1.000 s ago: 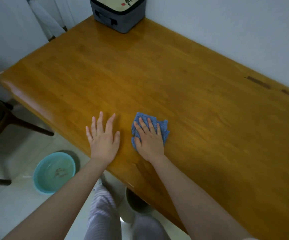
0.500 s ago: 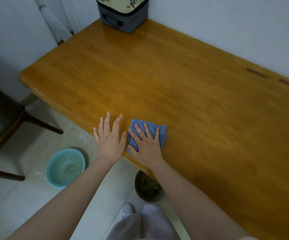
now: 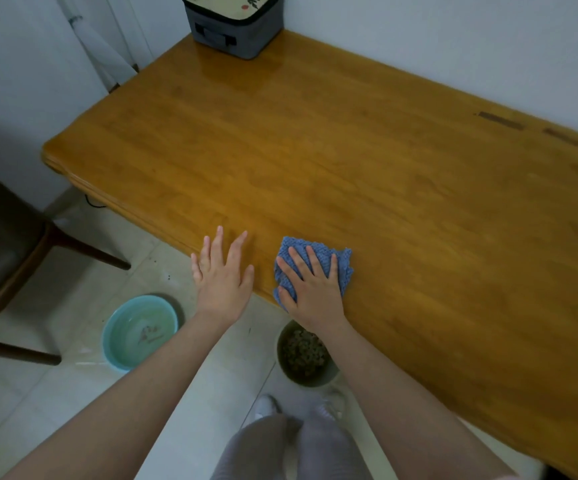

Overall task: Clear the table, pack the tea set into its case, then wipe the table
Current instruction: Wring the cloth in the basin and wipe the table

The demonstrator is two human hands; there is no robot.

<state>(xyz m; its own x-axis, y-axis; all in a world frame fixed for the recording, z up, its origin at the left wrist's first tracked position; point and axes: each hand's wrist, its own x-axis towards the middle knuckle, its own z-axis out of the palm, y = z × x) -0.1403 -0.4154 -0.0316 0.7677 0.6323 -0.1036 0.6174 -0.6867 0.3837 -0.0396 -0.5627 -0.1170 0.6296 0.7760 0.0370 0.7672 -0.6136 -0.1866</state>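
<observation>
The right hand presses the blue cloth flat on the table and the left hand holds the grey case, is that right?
Not quite: the head view shows the left hand open at the near edge of the table, holding nothing; the grey case sits at the far corner. The rest is right.

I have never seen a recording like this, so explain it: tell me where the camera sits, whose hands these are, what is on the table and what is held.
There is no machine here. One wide-angle camera sits on a person's head and looks forward and down, so you see that person's own arms. The left hand is flat, fingers spread, over the near edge of the wooden table. The right hand presses a folded blue cloth onto the tabletop with straight fingers; nothing is gripped. At the far corner stands a closed grey case. On the floor are a teal bowl, a dark bowl of brownish pellets and, at left, a chair.
</observation>
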